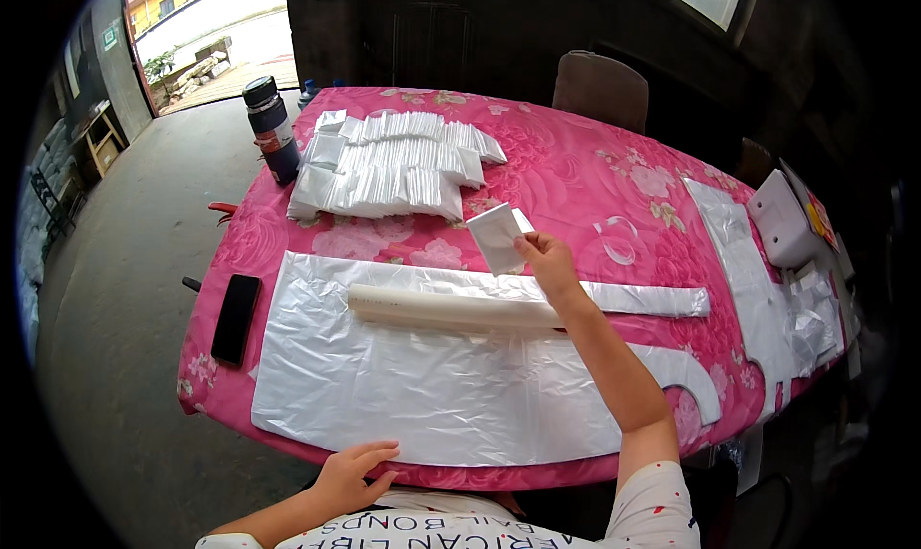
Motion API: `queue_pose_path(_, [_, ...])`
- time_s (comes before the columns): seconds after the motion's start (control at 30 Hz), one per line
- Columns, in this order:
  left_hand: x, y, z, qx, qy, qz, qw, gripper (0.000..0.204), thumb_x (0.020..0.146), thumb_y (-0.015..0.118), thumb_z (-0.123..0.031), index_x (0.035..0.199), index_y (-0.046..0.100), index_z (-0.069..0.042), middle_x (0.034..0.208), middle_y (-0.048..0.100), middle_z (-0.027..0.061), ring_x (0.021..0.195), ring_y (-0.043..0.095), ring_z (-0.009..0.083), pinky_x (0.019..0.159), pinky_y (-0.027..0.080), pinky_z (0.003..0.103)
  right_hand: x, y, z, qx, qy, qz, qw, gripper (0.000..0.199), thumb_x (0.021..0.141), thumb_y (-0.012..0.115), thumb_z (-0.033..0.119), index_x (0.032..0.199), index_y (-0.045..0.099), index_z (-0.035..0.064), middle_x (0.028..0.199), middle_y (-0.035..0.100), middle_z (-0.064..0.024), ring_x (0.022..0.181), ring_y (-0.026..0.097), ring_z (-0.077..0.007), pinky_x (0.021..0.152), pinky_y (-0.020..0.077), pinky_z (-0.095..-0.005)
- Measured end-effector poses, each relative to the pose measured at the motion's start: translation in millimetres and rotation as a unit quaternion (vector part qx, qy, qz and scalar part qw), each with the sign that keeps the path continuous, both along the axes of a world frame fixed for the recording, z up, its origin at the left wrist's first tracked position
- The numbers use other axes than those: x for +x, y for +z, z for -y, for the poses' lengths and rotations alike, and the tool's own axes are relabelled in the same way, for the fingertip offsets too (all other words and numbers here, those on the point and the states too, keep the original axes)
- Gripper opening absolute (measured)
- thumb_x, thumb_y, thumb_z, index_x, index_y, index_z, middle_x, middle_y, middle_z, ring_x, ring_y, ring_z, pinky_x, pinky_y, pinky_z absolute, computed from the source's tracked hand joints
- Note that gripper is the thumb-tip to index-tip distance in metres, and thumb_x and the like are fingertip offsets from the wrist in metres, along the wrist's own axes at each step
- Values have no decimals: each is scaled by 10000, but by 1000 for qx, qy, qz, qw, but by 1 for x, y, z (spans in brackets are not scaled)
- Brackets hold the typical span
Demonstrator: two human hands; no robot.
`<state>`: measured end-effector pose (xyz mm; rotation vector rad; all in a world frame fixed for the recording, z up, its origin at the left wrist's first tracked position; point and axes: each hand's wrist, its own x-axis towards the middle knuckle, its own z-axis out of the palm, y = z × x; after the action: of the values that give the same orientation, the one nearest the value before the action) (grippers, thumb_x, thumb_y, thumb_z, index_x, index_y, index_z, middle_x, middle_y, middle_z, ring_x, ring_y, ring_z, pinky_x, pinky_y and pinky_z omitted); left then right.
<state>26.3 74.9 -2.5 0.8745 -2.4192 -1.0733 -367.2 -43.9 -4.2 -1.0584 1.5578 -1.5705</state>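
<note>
A small folded white plastic bag is pinched between the thumb and fingers of my right hand, raised over the middle of the table. Below it a white plastic T-shirt bag lies spread flat, its handles toward the right. Across that bag rests a pale tube, its right end hidden behind my right forearm. My left hand is at the table's front edge beside the bag's near edge, its fingers stretched out and holding nothing. Beyond the spread bag, folded white bags stand packed in several rows.
A pink flowered cloth covers the table. A dark bottle stands at the far left corner, and a black phone lies near the left edge. More flat white bags and a white container sit at right. A chair stands behind.
</note>
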Motion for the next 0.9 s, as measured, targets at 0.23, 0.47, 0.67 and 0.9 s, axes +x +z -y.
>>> queue_pose_path(0.23, [-1,-3,4,22,2,-10,1000,303,741,685,-90,1031,613,-43,1076,625,117,919,629,248,766,517,308,-65,-43,61,205,-165,-291,920,305,768,664,231,992,641,26,883,661,-123,787,632,-240,715,484,-343])
queue_pose_path(0.47, [0,0,10,42,26,-1,999,304,734,663,-98,1031,611,-59,1111,612,89,905,624,259,734,521,320,-38,-19,16,149,-89,-412,895,368,790,644,238,1080,607,14,1082,599,-164,991,561,-283,845,443,-361])
queue_pose_path(0.67, [-24,-3,17,-42,-36,-38,998,323,741,654,-97,1055,593,-50,1141,595,89,941,606,269,766,509,338,-11,-2,-114,69,124,-498,856,474,738,686,242,1136,572,12,1019,595,-153,971,530,-309,827,439,-390])
queue_pose_path(0.9, [-94,-19,13,-89,-92,-10,992,711,750,681,-236,1346,335,-58,1415,177,297,1280,244,460,1019,290,471,68,-4,-220,135,171,-419,882,492,821,615,312,1179,524,-13,1127,525,-179,1027,501,-314,890,410,-384])
